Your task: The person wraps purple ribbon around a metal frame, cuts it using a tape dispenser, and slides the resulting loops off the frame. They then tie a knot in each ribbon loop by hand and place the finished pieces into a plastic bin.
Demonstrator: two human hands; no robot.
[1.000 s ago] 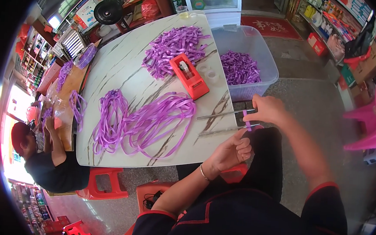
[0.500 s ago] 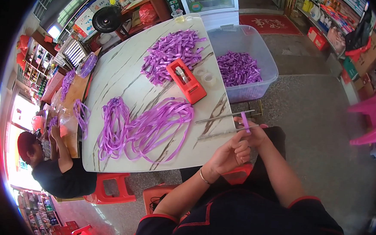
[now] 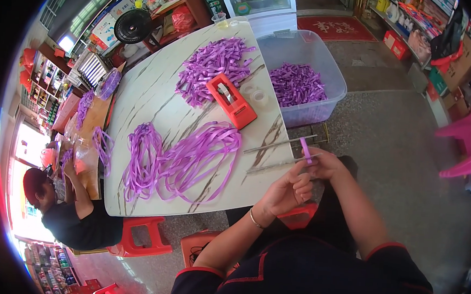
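1. Purple ribbon band (image 3: 305, 149) sits around two thin rods (image 3: 270, 145) in the head view, near the table's right edge. The rods stick out over the white table (image 3: 164, 83).
2. Left hand (image 3: 289, 192) has bent fingers, with its fingertips close under the band. Right hand (image 3: 327, 164) is just beside it, fingers bent too. I cannot tell if either one pinches the ribbon, because the fingers hide that spot.
3. Red tape holder (image 3: 242, 115) stands between the hands and a big pile of short purple ribbons (image 3: 210, 72). Clear tape rolls (image 3: 258, 96) lie next to it. Two bunches of long ribbon, one on the left (image 3: 143, 163) and one on the right (image 3: 199, 161), lie nearer the front.
4. Clear bin (image 3: 333, 96) by the table has more purple ribbons (image 3: 297, 85) inside. Another person (image 3: 77, 218) sits at the left.
5. Red mat (image 3: 337, 28) on the floor has big pale writing on it.
6. One second ago, the right hand was higher up, by the upper rod; now it is lower, close to the left hand. The band is around the rods both times.
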